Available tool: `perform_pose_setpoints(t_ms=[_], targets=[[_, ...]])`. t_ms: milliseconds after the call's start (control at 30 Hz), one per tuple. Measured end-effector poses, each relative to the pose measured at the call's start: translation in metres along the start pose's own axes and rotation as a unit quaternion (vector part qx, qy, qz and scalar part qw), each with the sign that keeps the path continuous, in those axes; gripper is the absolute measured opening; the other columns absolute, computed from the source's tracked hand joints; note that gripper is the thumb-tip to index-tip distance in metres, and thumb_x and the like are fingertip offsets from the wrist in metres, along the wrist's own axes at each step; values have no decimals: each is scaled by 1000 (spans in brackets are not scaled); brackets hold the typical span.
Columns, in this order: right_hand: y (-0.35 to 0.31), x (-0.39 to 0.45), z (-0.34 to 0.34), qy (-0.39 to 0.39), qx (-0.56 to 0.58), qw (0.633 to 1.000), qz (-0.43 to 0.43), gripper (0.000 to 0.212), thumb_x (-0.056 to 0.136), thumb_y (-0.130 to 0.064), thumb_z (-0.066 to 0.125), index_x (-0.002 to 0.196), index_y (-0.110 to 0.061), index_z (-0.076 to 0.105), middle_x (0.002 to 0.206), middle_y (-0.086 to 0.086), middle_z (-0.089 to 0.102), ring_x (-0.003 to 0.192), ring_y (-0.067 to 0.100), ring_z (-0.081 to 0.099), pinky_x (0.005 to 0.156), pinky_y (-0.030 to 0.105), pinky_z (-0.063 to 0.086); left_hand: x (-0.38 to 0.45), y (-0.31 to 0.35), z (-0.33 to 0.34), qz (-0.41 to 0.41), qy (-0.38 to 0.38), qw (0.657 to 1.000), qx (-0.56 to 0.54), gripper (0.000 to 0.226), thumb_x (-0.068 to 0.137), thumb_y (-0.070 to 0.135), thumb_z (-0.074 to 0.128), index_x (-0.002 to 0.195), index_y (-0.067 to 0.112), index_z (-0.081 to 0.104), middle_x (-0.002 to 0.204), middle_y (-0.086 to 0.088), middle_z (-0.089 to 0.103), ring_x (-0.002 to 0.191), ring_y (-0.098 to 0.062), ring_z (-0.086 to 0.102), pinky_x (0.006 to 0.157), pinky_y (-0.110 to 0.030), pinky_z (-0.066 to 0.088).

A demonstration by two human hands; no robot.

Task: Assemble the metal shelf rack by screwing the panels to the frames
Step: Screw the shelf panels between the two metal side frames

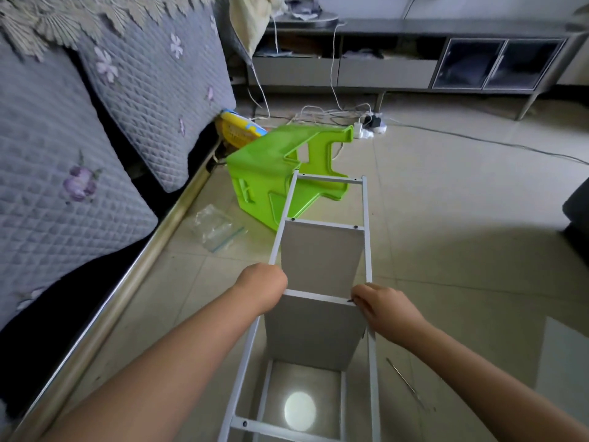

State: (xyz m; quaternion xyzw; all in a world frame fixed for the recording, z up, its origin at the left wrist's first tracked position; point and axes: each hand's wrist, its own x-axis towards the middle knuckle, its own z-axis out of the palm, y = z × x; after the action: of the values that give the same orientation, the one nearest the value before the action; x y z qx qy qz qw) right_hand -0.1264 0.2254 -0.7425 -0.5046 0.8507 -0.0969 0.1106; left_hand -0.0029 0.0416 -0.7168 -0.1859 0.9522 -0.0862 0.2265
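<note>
On the tiled floor straight ahead of me, the pale grey metal shelf rack [322, 266] lies with its long axis running away from my body toward the bright green plastic stool [271, 173] tipped on its side at the far end. At the left rail, my left hand [263, 287] is curled over the frame just where the nearer grey flat panel [314, 330] meets it; I judge it is gripping the rail, though the fingers themselves are hidden behind the knuckles. Moving across, that panel's top edge spans between the two rails, and a second panel [320, 256] sits beyond it with dark screws showing at its corners. At the right rail, my right hand [381, 306] pinches a small dark screw [350, 300] at the panel's right corner, touching the joint. So the right hand is the one on the fastening point, and the turning happens there while the left steadies. A thin metal rod-like tool [406, 382] lies on the floor just right of the rack.
</note>
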Motion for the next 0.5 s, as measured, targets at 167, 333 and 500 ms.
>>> perform_pose_setpoints(t_ms=[167,333,500], targets=[[-2,0,3,4,4,1000,6,25,98,-26,36,110,-18,56,109,-3,61,92,22,60,74,29,45,3,-8,8,33,-17,999,-16,20,90,1,46,104,0,61,99,-17,56,103,-35,57,75,-32,43],[-4,1,-19,14,12,999,-28,22,95,-18,44,105,-12,63,100,4,63,89,28,61,71,31,46,1,-4,5,30,-19,999,-4,21,89,-3,46,103,-2,61,105,-17,59,102,-35,58,78,-35,46],[-10,1,-32,-78,-129,987,-55,21,95,-11,38,105,-13,57,96,4,51,82,24,54,65,27,41,3,-1,12,31,-13,999,4,20,85,-6,47,92,6,61,84,-14,52,96,-35,59,69,-31,40]])
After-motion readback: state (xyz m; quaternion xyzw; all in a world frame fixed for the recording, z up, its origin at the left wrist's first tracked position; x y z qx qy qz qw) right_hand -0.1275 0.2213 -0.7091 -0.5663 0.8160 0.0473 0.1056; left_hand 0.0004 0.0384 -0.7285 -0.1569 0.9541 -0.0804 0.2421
